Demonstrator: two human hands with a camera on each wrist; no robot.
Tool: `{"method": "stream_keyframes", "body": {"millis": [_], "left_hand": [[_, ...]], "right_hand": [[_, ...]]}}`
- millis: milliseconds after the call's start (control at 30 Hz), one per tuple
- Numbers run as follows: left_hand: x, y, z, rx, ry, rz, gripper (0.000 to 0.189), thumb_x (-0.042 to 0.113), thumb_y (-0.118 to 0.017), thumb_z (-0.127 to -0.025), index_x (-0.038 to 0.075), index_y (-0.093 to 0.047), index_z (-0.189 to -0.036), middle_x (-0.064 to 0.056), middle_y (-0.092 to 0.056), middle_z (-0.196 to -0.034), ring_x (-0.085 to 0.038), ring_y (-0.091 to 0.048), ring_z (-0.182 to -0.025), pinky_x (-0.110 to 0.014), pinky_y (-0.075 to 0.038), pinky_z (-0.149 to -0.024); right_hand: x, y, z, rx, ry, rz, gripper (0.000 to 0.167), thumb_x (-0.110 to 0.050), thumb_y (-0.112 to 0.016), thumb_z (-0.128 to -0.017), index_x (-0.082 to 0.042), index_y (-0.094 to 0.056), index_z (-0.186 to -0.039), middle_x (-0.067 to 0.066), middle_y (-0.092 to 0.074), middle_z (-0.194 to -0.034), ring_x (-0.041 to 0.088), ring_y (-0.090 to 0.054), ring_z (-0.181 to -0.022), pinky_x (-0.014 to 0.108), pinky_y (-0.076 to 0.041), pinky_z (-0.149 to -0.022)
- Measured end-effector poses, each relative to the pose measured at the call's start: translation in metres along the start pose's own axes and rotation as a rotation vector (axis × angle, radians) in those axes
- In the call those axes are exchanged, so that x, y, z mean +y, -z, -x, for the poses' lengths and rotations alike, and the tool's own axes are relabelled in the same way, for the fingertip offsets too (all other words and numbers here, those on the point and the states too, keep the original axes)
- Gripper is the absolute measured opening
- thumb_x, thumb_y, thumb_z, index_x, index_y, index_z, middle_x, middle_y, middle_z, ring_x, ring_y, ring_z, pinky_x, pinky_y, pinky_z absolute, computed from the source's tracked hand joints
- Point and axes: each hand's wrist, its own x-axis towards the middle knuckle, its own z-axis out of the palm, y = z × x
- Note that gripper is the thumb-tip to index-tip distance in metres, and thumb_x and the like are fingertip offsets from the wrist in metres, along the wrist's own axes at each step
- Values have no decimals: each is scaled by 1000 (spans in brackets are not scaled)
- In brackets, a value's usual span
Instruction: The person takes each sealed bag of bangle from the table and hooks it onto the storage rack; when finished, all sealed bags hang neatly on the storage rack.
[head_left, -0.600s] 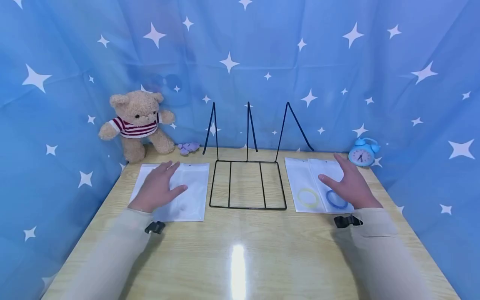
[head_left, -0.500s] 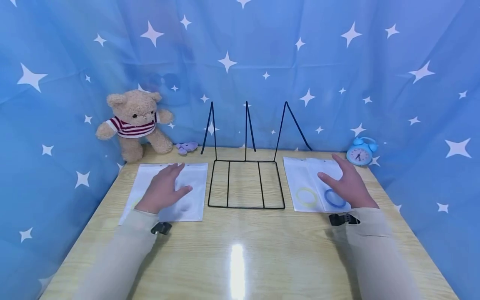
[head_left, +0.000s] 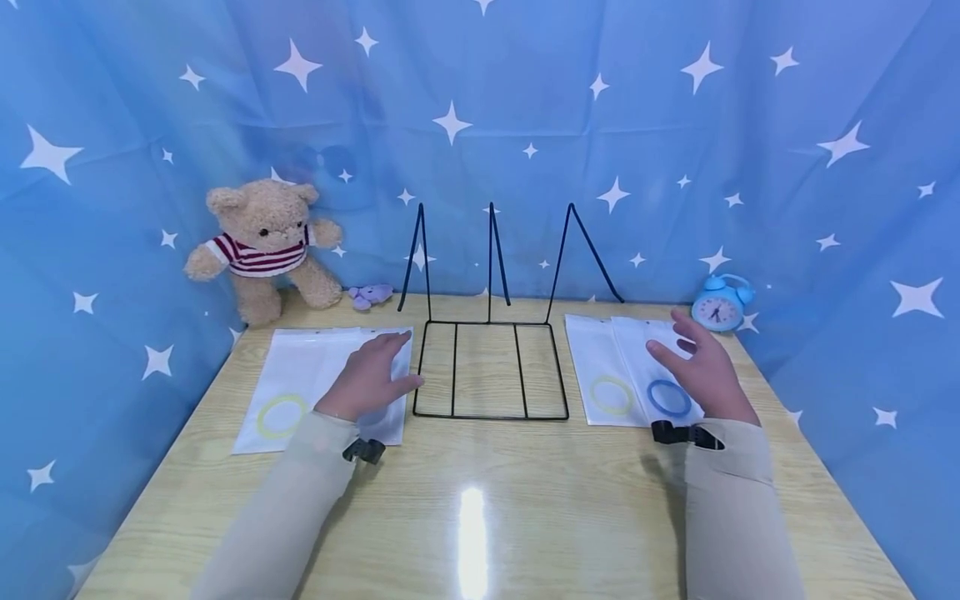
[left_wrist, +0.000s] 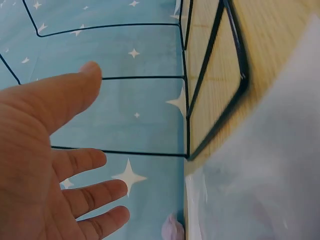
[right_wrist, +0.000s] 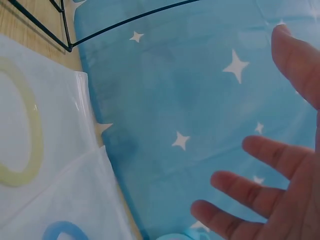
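Note:
My left hand hovers over the right part of a white plastic bag, its fingers spread and holding nothing. Its thumb tip overlaps the left side of a black wire rack in the head view. On that bag's lower left shows a yellow ring. Over at the right, my right hand has its fingers loosely extended above a bag with a blue ring. Beside it lies a bag with another yellow ring. The left wrist view shows the rack's bars beyond my thumb.
A teddy bear in a striped shirt sits at the back left, with a small purple item beside it. At the back right stands a blue alarm clock. A starry blue curtain encloses the wooden table.
My left hand has moved right across its bag towards the rack, uncovering the yellow ring. The right hand has stayed nearly in place, and the head view has shifted slightly.

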Motion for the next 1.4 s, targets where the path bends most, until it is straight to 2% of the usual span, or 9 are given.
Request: {"method": "stream_keyframes", "body": {"millis": [133, 333, 533, 733, 967, 1200, 1400], "left_hand": [[6, 0, -1, -12, 22, 24, 85, 41, -75, -98, 6, -36, -164, -22, -42, -164, -45, -38, -151, -66, -33, -121], [6, -10, 2, -56, 59, 26, 88, 42, -78, -95, 7, -36, -164, -21, -41, -165, -44, -37, -152, -65, -31, -122], [8, -22, -1, -93, 36, -21, 90, 42, -82, -92, 6, -40, -162, -21, -45, -162, -44, -44, -148, -67, -36, -117], [7, -26, 0, -145, 31, -10, 90, 43, -85, -89, 4, -45, -159, -21, -48, -161, -41, -47, -146, -65, -39, -115], [-1, -34, 1, -230, 23, 29, 92, 44, -83, -91, 2, -40, -161, -19, -37, -168, -41, -37, -154, -68, -34, -119], [-4, -36, 0, -241, 58, -41, 89, 45, -78, -95, 5, -37, -164, -19, -34, -170, -42, -36, -154, -68, -33, -119], [-3, -37, -2, -249, 60, -93, 83, 42, -74, -99, 3, -39, -162, -20, -37, -168, -44, -38, -152, -66, -35, -119]], "right_hand": [[-1, 0, 0, 4, 9, 11, 103, -70, -64, -94, -25, -12, -172, 23, -21, -174, 55, -27, -154, 75, -34, -114], [3, 3, 4, 5, 48, 32, 98, -63, -65, -98, -20, -15, -171, 28, -28, -170, 58, -33, -149, 75, -35, -113], [6, 6, 3, 13, 48, 67, 99, -64, -64, -98, -14, -19, -170, 31, -34, -165, 60, -38, -145, 75, -37, -111], [8, 7, 2, -15, -1, 72, 98, -63, -63, -99, -11, -20, -170, 32, -33, -165, 60, -36, -146, 75, -36, -112], [8, 7, 2, -51, -59, 109, 104, -70, -61, -97, -9, -19, -169, 33, -30, -166, 59, -33, -147, 75, -35, -112], [9, 10, 2, -42, -96, 111, 104, -69, -60, -97, -7, -19, -169, 34, -30, -165, 59, -31, -149, 76, -35, -112], [22, 12, 1, -33, -180, 99, 104, -70, -58, -98, -6, -17, -169, 34, -26, -167, 60, -27, -149, 77, -33, -112]]}}
